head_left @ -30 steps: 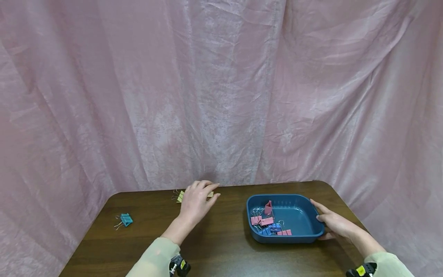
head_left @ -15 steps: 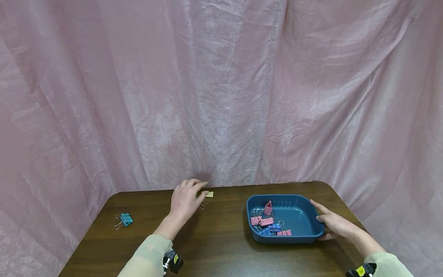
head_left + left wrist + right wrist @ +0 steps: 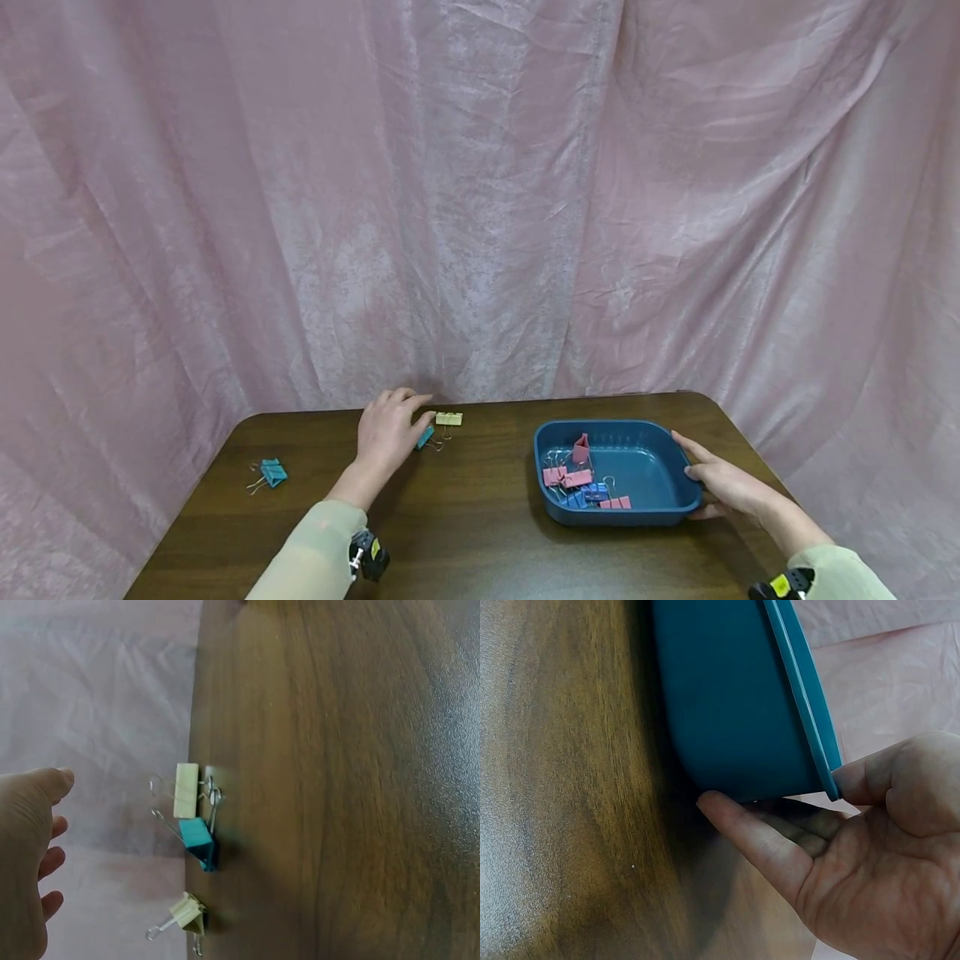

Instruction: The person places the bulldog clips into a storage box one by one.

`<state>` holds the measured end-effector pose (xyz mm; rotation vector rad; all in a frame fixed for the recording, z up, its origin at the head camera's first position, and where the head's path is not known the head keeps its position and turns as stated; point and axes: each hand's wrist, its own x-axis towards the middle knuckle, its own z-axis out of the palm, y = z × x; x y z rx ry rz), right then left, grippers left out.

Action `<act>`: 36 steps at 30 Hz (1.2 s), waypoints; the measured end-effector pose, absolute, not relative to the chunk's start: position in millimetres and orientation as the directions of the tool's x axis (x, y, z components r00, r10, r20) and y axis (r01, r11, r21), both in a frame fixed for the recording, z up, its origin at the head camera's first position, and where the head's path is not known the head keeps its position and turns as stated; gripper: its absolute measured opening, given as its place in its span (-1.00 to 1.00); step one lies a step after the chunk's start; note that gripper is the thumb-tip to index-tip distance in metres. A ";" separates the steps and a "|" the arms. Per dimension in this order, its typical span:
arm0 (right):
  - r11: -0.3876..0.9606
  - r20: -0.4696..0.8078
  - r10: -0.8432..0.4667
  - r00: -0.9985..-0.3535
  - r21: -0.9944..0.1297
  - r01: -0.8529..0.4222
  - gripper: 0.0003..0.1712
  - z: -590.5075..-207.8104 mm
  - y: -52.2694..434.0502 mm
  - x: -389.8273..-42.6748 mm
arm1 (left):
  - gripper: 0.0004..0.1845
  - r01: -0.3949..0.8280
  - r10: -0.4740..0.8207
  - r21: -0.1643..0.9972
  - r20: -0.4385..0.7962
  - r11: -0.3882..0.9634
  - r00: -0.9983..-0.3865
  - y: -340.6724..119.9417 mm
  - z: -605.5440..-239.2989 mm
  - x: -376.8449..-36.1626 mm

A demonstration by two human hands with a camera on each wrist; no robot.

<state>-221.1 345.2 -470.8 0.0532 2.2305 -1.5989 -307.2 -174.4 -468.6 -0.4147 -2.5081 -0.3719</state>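
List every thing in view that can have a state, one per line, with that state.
Left hand: open, beside the clips, holding nothing.
Right hand: thumb on the blue plastic tray's rim.
Blue plastic tray: upright, holding pink and blue clips.
Teal binder clip: on the table, untouched.
Pale yellow binder clip: lying flat, untouched.

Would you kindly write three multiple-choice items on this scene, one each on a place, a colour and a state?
1. Where does the lone teal clip lie?
A. in the tray
B. on the table's left part
C. under the right hand

2. What colour is the tray?
A. dark blue-teal
B. yellow
C. white

3. What is the right hand doing?
A. hanging free
B. pinching a clip
C. holding the tray's right rim

Answers:
1 B: it sits on the table, apart from the left hand.
2 A: both the head view and the right wrist view show that colour.
3 C: thumb on the rim, fingers under the wall.
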 end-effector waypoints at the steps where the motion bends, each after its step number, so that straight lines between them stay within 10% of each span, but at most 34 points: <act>1: 0.347 -0.336 -0.193 -0.922 -0.902 0.256 -0.20 -470.7 345.2 -221.2 | -0.66 0.360 0.205 0.180 0.561 0.916 -0.802 -175.4 -469.3 -307.5; 36: 0.351 -0.356 -0.169 -0.919 -0.893 0.281 -0.19 -467.0 343.0 -221.4 | -0.81 0.222 0.117 0.229 0.399 0.948 -0.909 -180.1 -507.8 -316.9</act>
